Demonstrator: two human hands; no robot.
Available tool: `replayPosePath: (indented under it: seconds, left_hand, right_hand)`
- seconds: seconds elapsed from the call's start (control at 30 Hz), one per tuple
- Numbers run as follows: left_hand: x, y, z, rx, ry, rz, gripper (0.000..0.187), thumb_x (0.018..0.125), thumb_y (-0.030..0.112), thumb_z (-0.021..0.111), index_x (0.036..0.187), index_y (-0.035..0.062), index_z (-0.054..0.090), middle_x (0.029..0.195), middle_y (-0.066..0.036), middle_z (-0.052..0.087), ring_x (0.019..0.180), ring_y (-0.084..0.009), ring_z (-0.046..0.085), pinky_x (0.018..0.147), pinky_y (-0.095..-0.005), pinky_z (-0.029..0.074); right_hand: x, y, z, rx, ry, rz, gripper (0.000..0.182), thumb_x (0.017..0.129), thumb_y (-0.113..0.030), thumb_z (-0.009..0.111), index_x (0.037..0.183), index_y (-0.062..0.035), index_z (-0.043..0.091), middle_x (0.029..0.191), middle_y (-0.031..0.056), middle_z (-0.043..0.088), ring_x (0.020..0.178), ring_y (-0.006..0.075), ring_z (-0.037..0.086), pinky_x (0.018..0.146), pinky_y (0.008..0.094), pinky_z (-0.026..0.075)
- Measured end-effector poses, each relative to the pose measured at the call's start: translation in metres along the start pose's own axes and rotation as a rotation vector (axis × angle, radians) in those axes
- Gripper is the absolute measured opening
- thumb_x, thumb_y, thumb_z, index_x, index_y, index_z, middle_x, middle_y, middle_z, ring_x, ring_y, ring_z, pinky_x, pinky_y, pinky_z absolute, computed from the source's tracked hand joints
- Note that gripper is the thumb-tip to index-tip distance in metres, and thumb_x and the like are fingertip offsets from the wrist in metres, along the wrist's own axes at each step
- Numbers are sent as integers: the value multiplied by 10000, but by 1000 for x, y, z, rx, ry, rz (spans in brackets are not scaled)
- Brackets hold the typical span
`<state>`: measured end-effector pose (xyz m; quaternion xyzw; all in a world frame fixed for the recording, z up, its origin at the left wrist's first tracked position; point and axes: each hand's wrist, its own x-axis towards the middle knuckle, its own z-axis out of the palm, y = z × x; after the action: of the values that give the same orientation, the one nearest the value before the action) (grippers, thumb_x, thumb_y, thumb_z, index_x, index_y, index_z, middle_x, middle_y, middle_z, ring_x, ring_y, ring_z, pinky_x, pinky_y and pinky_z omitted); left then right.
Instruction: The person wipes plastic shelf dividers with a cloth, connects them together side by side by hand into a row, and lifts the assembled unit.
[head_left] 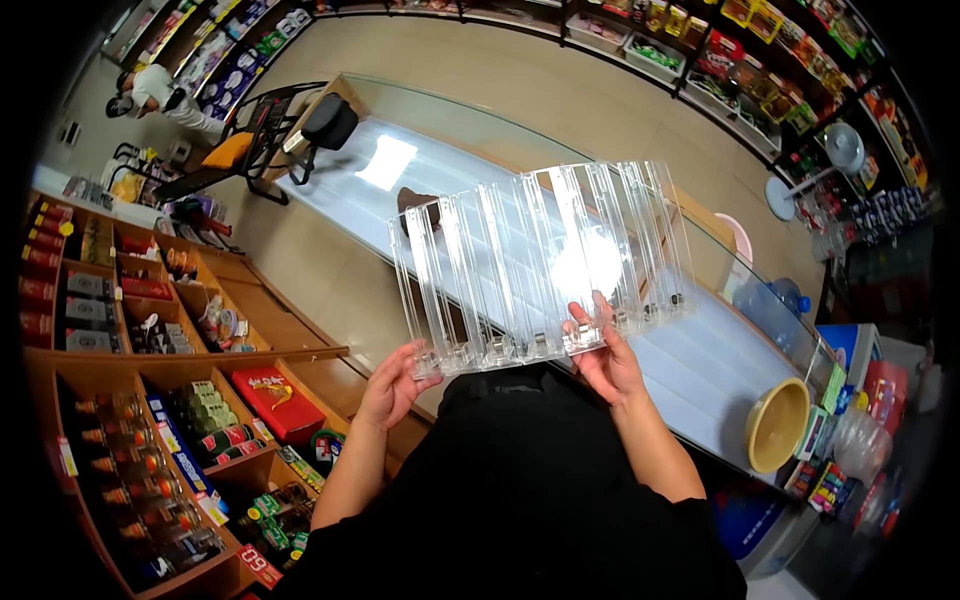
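Note:
A clear plastic rack [510, 265] with several upright dividers is held up in front of my body, tilted over a glass-topped counter. My left hand [395, 385] grips its near left corner, fingers closed on the edge. Toward the right, my right hand [605, 360] holds the near edge, with thumb and fingers closed around it. Behind the rack's left part, a brown object [415, 205] lies on the counter, partly hidden by the dividers. Bright light reflects through the plastic.
The long glass counter [690, 385] runs diagonally ahead, with a yellow bowl [778, 425] at its right end and a black case [331, 122] at its far end. Wooden shelves [190, 362] of bottles and boxes stand at left. A person [160, 92] is near the far-left shelving.

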<state>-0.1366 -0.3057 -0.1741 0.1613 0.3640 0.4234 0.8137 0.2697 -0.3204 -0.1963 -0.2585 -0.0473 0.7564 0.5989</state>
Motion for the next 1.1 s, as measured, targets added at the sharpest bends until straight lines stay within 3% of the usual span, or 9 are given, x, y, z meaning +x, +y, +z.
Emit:
replayPosePath:
  seconds: [0.07, 0.17, 0.5, 0.9, 0.97, 1.1]
  left_hand:
    - [11, 5, -4, 183, -23, 32, 541, 1090, 244, 651, 1544, 2, 486, 1467, -211, 613, 1322, -330, 635, 1116, -516, 550]
    - [25, 16, 9, 215, -65, 3, 601, 1056, 208, 706, 1562, 13, 445, 1441, -210, 625, 1310, -336, 647, 1122, -527, 550]
    - [63, 8, 39, 221, -187, -123, 663, 1022, 190, 747, 1565, 58, 390, 1424, -239, 636, 1303, -361, 667, 1101, -526, 579]
    - [130, 5, 84, 398, -324, -320, 643, 983, 134, 774, 1520, 70, 425, 1400, -267, 664, 1269, -352, 694, 1081, -489, 604]
    - [146, 9, 89, 429, -349, -368, 639, 979, 145, 781, 1512, 77, 436, 1394, -269, 669, 1258, -350, 700, 1076, -487, 607]
    - [179, 22, 100, 512, -433, -444, 652, 967, 158, 794, 1508, 81, 439, 1382, -265, 680, 1253, -346, 703, 1072, -487, 609]
  right_hand:
    - [-6, 1, -2, 11, 30, -29, 887, 1019, -331, 770, 1731, -260, 246, 1638, 167, 459, 1376, 339, 568, 1157, 477, 480]
    - [-12, 0, -6, 17, 65, -74, 859, 1031, -308, 757, 1728, -257, 256, 1639, 157, 469, 1385, 330, 567, 1163, 470, 475]
    - [-47, -5, -27, 34, 118, -236, 788, 1077, -265, 691, 1729, -226, 250, 1631, 142, 493, 1403, 314, 563, 1209, 472, 446]
    - [-96, 6, -45, 114, 209, -475, 749, 1115, -241, 621, 1743, -223, 212, 1687, 162, 412, 1466, 305, 507, 1273, 482, 362]
    - [-100, 16, -44, 173, 226, -541, 654, 1157, -148, 497, 1741, -170, 206, 1702, 187, 407, 1476, 330, 497, 1285, 507, 339]
    - [-102, 36, -35, 227, 306, -625, 671, 1153, -149, 507, 1746, -176, 193, 1706, 186, 399, 1488, 330, 486, 1286, 503, 335]
